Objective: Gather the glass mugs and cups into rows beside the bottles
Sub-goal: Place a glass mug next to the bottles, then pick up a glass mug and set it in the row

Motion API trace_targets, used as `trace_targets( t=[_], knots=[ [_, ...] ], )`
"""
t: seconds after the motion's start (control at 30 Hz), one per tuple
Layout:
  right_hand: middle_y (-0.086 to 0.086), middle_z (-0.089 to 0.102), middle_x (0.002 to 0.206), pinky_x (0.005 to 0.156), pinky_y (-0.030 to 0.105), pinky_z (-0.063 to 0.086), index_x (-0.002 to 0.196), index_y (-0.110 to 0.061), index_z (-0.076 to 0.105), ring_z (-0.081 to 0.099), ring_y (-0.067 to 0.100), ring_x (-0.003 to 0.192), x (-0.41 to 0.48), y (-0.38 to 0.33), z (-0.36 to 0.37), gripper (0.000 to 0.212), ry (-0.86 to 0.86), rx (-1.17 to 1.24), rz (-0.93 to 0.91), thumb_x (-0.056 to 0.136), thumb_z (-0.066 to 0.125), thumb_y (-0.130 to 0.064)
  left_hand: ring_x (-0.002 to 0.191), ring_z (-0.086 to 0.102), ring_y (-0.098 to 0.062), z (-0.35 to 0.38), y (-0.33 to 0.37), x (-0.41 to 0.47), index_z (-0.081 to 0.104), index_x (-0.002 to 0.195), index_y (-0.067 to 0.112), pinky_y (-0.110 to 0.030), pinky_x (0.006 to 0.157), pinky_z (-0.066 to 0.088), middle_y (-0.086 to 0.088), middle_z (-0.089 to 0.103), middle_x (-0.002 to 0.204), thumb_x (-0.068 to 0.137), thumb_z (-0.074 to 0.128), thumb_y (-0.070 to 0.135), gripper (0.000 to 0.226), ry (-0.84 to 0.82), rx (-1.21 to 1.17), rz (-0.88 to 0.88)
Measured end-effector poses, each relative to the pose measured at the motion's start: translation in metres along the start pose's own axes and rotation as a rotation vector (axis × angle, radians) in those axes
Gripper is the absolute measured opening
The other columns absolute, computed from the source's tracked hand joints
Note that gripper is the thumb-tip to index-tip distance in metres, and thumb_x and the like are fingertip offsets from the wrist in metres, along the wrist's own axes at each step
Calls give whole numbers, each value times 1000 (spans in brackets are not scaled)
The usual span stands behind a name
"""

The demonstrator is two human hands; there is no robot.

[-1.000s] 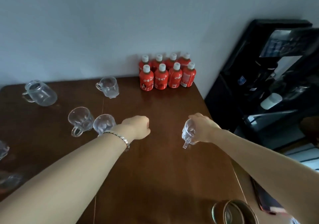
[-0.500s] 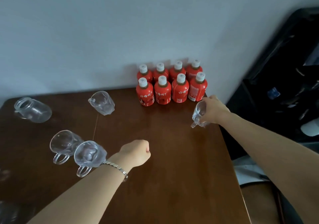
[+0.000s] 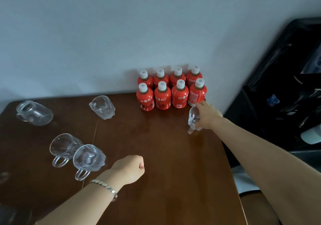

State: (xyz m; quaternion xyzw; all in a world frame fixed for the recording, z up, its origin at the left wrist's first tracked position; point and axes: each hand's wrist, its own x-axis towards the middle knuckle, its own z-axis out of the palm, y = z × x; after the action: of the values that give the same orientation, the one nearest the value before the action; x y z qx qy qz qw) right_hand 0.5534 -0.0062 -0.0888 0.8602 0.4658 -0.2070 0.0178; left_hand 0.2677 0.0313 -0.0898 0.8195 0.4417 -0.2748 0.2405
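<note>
Several red bottles (image 3: 162, 98) with white caps stand in two rows at the back right of the brown table (image 3: 156, 155). My right hand (image 3: 207, 114) grips a small glass mug (image 3: 193, 119) at the table's right edge, just in front of the rightmost bottle. My left hand (image 3: 129, 169) is a closed fist holding nothing, hovering over the table's middle. Two glass mugs (image 3: 65, 146) (image 3: 88, 158) stand touching to the left of that fist. Another glass cup (image 3: 102, 107) stands farther back, and a larger glass jar mug (image 3: 34, 112) at the far left.
A black appliance (image 3: 286, 94) stands right of the table, close to its edge. The wall rises directly behind the bottles. Blurred glass shapes (image 3: 7, 212) show at the lower left corner.
My right hand has carried the small mug from the table's middle back to the spot in front of the rightmost bottle and lowered it. My left fist has stayed nearly in place.
</note>
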Motion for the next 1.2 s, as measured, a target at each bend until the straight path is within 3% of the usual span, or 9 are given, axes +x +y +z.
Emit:
trace_targets(
  t=[0.1,0.2,0.27,0.4,0.6,0.73,0.9,1.07,1.2],
  knots=[
    [8,28,151,106,44,39,151,-21,16,33,31,138,-14,-11,-4,109,-47,-105,26,67,85,-33,98,65,-22,-3,-8,-15,62,105,22,-29,78,46,2,67,105,94,44,29,22,19,-44,-5],
    [10,21,154,115,46,28,150,-20,20,21,32,143,-38,-34,-6,94,37,-227,-53,76,78,-27,95,66,-24,-3,-23,-29,63,100,21,-32,81,50,2,64,94,93,45,27,21,51,-90,-1],
    [7,33,148,112,44,35,144,-20,36,32,29,138,-57,-54,-1,69,67,-182,-155,83,69,-19,96,66,-24,1,-40,-40,64,100,20,-33,80,50,1,64,92,93,45,26,20,70,-92,5],
    [1,58,126,97,38,48,126,-21,56,55,21,116,-93,-96,19,38,-142,33,-202,88,57,-28,102,64,-22,7,-79,-60,54,124,18,-30,82,47,0,66,114,96,44,27,30,127,-35,21],
    [1,57,130,99,34,46,123,-18,59,56,20,117,-130,-133,41,33,-250,127,-117,92,55,-28,128,46,-27,-6,-140,-64,36,139,16,-36,102,46,-7,42,143,92,55,23,52,389,131,41],
    [1,57,131,99,33,47,123,-18,59,56,20,117,-147,-137,49,33,-252,154,-57,93,54,-29,140,34,-31,-9,-151,-39,21,148,10,-42,111,37,-12,30,151,85,64,42,82,376,108,-49],
    [1,57,131,96,31,48,125,-18,58,57,20,116,-162,-118,52,33,-251,162,10,94,52,-28,134,41,-33,-10,-148,-10,23,148,10,-43,106,41,-15,39,145,76,73,46,95,373,-62,-121],
    [2,56,132,97,32,48,127,-18,57,57,21,116,-170,-79,54,34,-272,158,92,94,51,-27,118,54,-30,-13,-138,-7,45,134,9,-41,92,52,-12,53,127,71,74,49,79,398,-11,-175],
    [2,56,132,99,33,48,127,-17,56,56,21,118,-166,-46,47,34,-267,125,114,95,51,-26,124,47,-30,-20,-96,-7,37,142,18,-40,90,49,-7,45,137,72,73,43,83,358,45,-85]
  ],
)
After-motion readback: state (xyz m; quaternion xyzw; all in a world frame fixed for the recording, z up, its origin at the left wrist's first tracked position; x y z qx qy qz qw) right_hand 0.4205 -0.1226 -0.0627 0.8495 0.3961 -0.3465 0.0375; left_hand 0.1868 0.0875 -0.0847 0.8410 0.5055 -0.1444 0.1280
